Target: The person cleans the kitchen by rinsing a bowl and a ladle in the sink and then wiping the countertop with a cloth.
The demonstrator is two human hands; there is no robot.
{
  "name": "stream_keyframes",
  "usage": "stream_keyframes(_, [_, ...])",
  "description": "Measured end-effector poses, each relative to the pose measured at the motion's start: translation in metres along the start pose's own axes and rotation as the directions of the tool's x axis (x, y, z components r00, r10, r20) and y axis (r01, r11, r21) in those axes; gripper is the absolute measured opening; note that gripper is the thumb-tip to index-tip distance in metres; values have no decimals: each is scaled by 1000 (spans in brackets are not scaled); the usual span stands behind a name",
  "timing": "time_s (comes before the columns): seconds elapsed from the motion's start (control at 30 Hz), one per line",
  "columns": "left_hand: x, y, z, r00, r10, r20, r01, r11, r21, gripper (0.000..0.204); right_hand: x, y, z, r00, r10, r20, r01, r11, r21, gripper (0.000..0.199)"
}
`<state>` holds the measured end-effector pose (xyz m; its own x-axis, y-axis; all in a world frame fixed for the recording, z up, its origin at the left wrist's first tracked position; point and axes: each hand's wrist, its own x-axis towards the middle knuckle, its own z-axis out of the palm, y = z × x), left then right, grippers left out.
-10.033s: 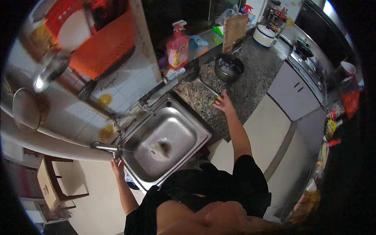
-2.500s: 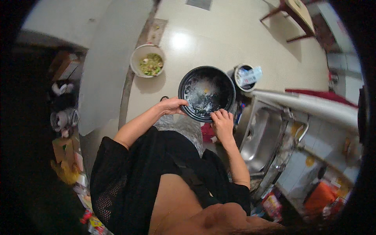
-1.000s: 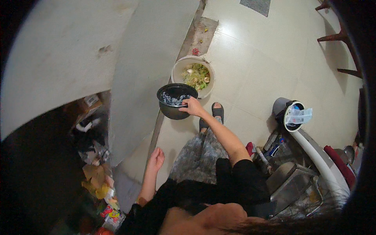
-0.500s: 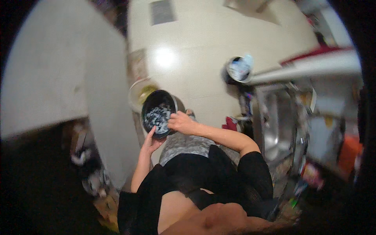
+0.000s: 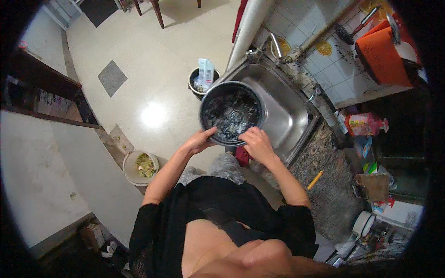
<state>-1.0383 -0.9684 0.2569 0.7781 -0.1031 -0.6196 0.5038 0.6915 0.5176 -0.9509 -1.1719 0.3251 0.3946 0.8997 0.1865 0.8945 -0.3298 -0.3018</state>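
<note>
A round dark pot [image 5: 231,107] with a grey rim is held up in front of me, its mouth tilted so I see inside. Wet whitish bits lie at its bottom; I cannot tell what they are. My left hand [image 5: 200,141] is closed on the near left rim, thumb over the edge and the other fingers hidden beneath. At the near right rim, my right hand [image 5: 257,144] has its fingers bent over the edge, gripping it. The pot overlaps the near left edge of the steel sink [image 5: 282,111].
A tap [image 5: 276,46] rises behind the sink. Beyond the pot, a bin [image 5: 191,82] with a pale packet stands on the floor. Left of me sits a whitish bucket [image 5: 132,173] with greenish scraps. A yellow-handled tool [image 5: 315,180] lies on the stone counter [image 5: 327,199].
I have turned to the right. The pot has moved in both hands from over near the scrap bucket to the sink's edge.
</note>
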Motion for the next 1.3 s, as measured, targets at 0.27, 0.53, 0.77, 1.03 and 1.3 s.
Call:
stream_keyframes(0.27, [194,-29,88,986,-167,-26,169,980,106,26,-62,162,-5,940,302,158,-326,932,160,27])
stream_keyframes(0.53, [279,-28,96,963,-213,-164,224,973,55,20,-39,248,41,868,470,158,-493,852,175,33])
stream_keyframes(0.77, [384,-78,35,951,-149,-272,181,979,97,29,4,331,146,633,687,359,-577,109,809,29])
stream_keyframes(1.03, [354,-45,54,911,-272,-309,278,960,-25,49,28,385,262,72,956,283,-341,-243,908,27])
stream_keyframes(1.3, [338,-35,57,948,-161,-275,198,974,111,59,83,344,257,209,937,279,-501,-143,853,25])
